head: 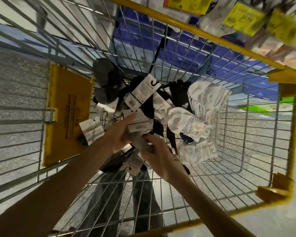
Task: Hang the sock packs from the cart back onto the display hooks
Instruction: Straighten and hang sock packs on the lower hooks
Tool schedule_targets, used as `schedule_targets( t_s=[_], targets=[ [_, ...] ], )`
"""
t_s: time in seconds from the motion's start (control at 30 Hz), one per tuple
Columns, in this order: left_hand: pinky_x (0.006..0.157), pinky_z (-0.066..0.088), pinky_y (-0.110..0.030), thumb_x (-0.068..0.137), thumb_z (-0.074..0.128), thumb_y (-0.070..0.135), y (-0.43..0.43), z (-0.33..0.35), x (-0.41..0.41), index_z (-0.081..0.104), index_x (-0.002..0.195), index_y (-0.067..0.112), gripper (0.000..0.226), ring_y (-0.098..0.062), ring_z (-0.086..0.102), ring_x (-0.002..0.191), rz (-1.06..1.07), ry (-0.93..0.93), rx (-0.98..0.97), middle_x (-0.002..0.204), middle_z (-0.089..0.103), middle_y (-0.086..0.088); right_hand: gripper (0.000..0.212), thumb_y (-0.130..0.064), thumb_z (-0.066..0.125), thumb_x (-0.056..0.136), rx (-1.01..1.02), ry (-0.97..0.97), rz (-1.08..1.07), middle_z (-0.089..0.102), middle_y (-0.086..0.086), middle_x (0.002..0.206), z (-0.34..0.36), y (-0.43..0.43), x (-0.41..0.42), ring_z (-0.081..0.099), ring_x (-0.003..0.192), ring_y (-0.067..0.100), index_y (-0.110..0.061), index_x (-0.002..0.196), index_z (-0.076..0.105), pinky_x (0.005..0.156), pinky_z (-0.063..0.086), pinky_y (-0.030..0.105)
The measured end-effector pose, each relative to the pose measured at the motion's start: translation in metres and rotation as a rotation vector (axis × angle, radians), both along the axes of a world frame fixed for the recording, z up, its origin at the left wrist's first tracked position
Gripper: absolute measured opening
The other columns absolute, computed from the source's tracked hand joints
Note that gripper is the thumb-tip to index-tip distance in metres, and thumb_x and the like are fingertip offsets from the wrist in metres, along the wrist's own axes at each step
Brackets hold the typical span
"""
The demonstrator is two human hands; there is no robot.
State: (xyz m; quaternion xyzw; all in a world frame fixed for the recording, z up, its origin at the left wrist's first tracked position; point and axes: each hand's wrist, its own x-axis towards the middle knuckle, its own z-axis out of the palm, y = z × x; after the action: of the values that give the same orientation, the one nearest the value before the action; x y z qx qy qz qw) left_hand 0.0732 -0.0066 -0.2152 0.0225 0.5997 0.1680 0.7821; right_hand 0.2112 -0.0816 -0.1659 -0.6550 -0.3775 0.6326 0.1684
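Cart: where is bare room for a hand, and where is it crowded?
Free: bare wire between the white packs and the cart's right wall. Crowded: the middle, where left hand and right hand are among packs, across to the yellow flap.

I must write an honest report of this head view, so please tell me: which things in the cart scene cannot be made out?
Head view:
1. Price tags, top right: blurred, numbers unreadable.
2. Display hooks: cut off by the top edge.
3. Sock packs under the left hand and right hand: covered by them, number unclear.
4. Print on the yellow flap: too small.
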Motion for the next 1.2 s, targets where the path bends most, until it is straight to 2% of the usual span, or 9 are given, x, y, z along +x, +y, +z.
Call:
schedule_targets(
  t_s=[0.07, 0.2, 0.4, 0.53, 0.67, 0.8, 1.0, 1.1, 1.2],
  targets=[
    [0.063, 0.061, -0.031, 0.098, 0.057, 0.018, -0.001, 0.001, 0.002, 0.058, 0.129, 0.005, 0.033, -0.022, 0.07, 0.085, -0.003, 0.003, -0.02, 0.105, 0.069, -0.012, 0.017, -0.006, 0.052, 0.091, 0.035, -0.054, 0.216, 0.06, 0.0, 0.1, 0.006, -0.002, -0.002, 0.06, 0.089, 0.011, -0.021, 0.094, 0.06, 0.074, 0.056, 0.034],
    [0.095, 0.054, -0.052, 0.095, 0.058, 0.002, -0.008, -0.002, -0.004, 0.05, 0.139, 0.008, 0.046, -0.039, 0.063, 0.116, 0.024, 0.028, 0.074, 0.128, 0.065, -0.019, 0.019, -0.02, 0.059, 0.095, 0.083, -0.116, 0.505, 0.058, 0.003, 0.123, 0.005, -0.005, 0.017, 0.054, 0.113, 0.017, -0.008, 0.108, 0.066, 0.092, 0.05, 0.031],
    [0.094, 0.054, -0.046, 0.077, 0.072, 0.017, -0.013, 0.015, -0.021, 0.066, 0.116, 0.017, 0.039, -0.025, 0.069, 0.111, -0.148, -0.013, 0.26, 0.117, 0.073, -0.004, 0.015, -0.018, 0.058, 0.095, 0.124, -0.269, -0.093, 0.064, -0.001, 0.085, -0.008, 0.003, 0.043, 0.062, 0.077, 0.009, -0.017, 0.082, 0.063, 0.066, 0.051, 0.032],
    [0.102, 0.049, -0.047, 0.086, 0.067, 0.014, -0.013, 0.027, -0.02, 0.067, 0.118, 0.011, 0.033, -0.023, 0.068, 0.112, -0.326, 0.005, 0.416, 0.118, 0.073, -0.006, 0.042, -0.026, 0.062, 0.089, 0.204, -0.227, -0.152, 0.044, -0.005, 0.123, -0.013, 0.016, 0.04, 0.046, 0.118, 0.013, -0.033, 0.127, 0.048, 0.086, 0.044, 0.019],
    [0.106, 0.046, -0.044, 0.085, 0.068, 0.003, -0.009, 0.041, -0.004, 0.069, 0.117, 0.01, 0.033, -0.025, 0.058, 0.123, -0.341, 0.034, 0.565, 0.132, 0.059, -0.013, 0.06, -0.009, 0.064, 0.082, 0.219, -0.043, -0.116, 0.045, 0.006, 0.132, -0.01, 0.032, 0.022, 0.049, 0.123, 0.028, -0.064, 0.101, 0.052, 0.095, 0.052, 0.044],
    [0.105, 0.049, -0.034, 0.091, 0.061, -0.001, -0.007, 0.052, 0.007, 0.068, 0.104, 0.042, 0.046, -0.012, 0.053, 0.126, -0.269, 0.113, 0.689, 0.138, 0.047, -0.007, 0.018, -0.014, 0.065, 0.092, 0.269, -0.108, -0.189, 0.064, -0.009, 0.093, -0.009, 0.03, 0.008, 0.062, 0.083, 0.005, -0.022, 0.108, 0.061, 0.069, 0.053, 0.027],
    [0.088, 0.053, -0.016, 0.104, 0.049, 0.034, -0.009, 0.048, 0.013, 0.043, 0.143, 0.026, 0.041, -0.004, 0.061, 0.118, -0.355, 0.019, 0.743, 0.128, 0.065, 0.012, 0.025, -0.03, 0.054, 0.1, 0.325, -0.138, -0.326, 0.07, -0.005, 0.1, 0.018, 0.02, -0.003, 0.067, 0.086, -0.002, -0.01, 0.115, 0.058, 0.068, 0.053, 0.013],
    [0.078, 0.053, -0.009, 0.09, 0.063, 0.047, -0.012, 0.046, 0.019, 0.038, 0.138, 0.041, 0.054, 0.0, 0.064, 0.112, -0.416, -0.079, 0.689, 0.115, 0.066, 0.028, 0.023, -0.022, 0.049, 0.102, 0.226, -0.032, -0.189, 0.069, 0.001, 0.1, 0.028, 0.014, -0.003, 0.068, 0.09, 0.005, -0.008, 0.118, 0.055, 0.074, 0.059, 0.023],
    [0.079, 0.061, -0.033, 0.075, 0.077, 0.043, -0.013, 0.038, 0.014, 0.041, 0.143, 0.026, 0.079, -0.017, 0.072, 0.101, -0.403, -0.1, 0.542, 0.102, 0.073, 0.011, 0.026, -0.011, 0.053, 0.098, 0.159, 0.223, -0.038, 0.068, 0.004, 0.107, 0.029, 0.011, 0.009, 0.068, 0.1, 0.015, -0.009, 0.124, 0.055, 0.087, 0.059, 0.038]
  ],
)
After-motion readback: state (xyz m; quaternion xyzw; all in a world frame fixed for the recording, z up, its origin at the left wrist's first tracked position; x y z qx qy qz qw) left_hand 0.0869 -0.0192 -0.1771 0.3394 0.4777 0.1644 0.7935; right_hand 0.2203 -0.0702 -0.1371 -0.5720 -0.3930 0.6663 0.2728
